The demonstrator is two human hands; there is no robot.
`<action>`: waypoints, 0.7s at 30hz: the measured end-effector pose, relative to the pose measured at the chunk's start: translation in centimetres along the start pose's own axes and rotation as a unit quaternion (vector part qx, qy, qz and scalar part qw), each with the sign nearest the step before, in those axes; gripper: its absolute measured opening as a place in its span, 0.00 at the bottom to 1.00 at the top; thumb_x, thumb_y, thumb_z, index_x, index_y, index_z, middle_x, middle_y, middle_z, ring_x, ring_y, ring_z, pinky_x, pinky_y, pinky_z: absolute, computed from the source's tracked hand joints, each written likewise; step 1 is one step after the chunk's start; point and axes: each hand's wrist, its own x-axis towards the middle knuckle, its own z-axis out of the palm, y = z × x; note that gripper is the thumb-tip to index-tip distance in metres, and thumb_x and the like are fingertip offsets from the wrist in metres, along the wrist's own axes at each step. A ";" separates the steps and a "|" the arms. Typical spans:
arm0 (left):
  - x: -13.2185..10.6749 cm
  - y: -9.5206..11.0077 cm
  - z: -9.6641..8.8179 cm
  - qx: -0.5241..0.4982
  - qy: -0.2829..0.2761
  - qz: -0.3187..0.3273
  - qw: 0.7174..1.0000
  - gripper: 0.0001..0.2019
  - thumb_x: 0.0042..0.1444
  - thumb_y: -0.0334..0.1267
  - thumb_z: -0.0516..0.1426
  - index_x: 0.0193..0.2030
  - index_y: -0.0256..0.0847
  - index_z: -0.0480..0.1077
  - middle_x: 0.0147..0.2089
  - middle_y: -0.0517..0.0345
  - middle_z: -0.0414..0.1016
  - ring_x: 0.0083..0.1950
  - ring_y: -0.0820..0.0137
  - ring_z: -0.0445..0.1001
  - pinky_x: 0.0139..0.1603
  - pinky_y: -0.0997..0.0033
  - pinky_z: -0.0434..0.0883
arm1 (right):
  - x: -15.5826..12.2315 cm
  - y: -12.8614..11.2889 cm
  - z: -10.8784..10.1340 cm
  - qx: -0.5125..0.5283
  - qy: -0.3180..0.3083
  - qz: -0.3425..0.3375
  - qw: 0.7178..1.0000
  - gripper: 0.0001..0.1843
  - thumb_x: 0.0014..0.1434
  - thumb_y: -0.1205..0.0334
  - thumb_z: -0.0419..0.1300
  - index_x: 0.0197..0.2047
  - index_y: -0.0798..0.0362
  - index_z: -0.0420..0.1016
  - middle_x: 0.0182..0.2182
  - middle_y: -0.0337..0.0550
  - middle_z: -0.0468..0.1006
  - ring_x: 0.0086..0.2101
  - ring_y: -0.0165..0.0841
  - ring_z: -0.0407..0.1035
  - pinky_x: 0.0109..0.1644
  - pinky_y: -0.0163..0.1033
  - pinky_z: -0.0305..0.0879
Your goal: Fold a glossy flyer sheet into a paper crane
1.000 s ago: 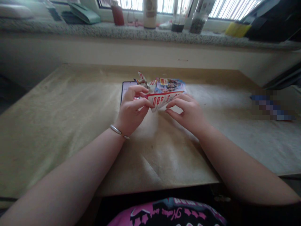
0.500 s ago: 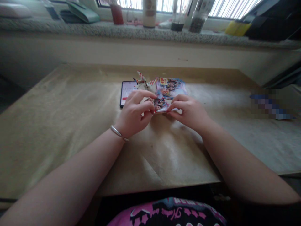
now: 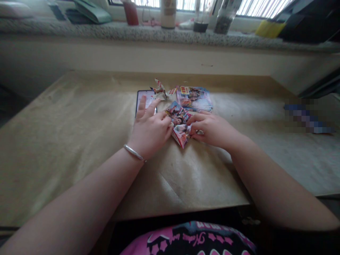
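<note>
A small folded sheet of glossy printed paper lies tilted on the tan board surface, its printed side showing colour photos of groups of people and a red-and-white edge. No words on it can be read. The right hand is curled, with thumb and fingers pinching the sheet's right end. The left hand is partly open: its lower fingers rest against the sheet's left edge, while two fingers are lifted and spread above a black smartphone. A silver bangle circles the left wrist. Just behind the sheet are a red-and-white folded paper figure and a stack of similar leaflets, topped by a yellow label with red characters too small to read.
</note>
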 end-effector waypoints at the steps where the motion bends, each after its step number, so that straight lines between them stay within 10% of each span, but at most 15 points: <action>1: 0.0 0.1 -0.2 -0.002 -0.014 0.007 1.000 0.11 0.62 0.39 0.54 0.33 0.42 0.76 0.42 0.51 0.80 0.62 0.50 0.67 0.67 0.32 0.55 | 0.0 0.0 0.0 0.004 -0.003 0.001 1.000 0.06 0.56 0.65 0.61 0.30 0.50 0.79 0.42 0.43 0.80 0.44 0.39 0.71 0.48 0.44 0.65; 13: 0.1 1.2 -0.6 -0.049 -0.124 0.015 0.991 0.17 0.63 0.41 0.51 0.30 0.39 0.77 0.36 0.51 0.81 0.52 0.57 0.76 0.67 0.43 0.59 | -0.1 0.8 0.1 0.037 -0.018 0.016 0.999 0.05 0.54 0.68 0.60 0.32 0.51 0.77 0.41 0.44 0.80 0.42 0.38 0.73 0.48 0.42 0.66; 21: -0.1 1.0 0.3 -0.114 -0.159 0.074 0.978 0.16 0.61 0.39 0.54 0.54 0.40 0.74 0.57 0.52 0.76 0.57 0.58 0.73 0.61 0.54 0.67 | -0.2 1.7 0.4 0.042 -0.022 0.025 0.999 0.09 0.55 0.68 0.58 0.40 0.51 0.76 0.41 0.44 0.80 0.42 0.39 0.73 0.49 0.43 0.66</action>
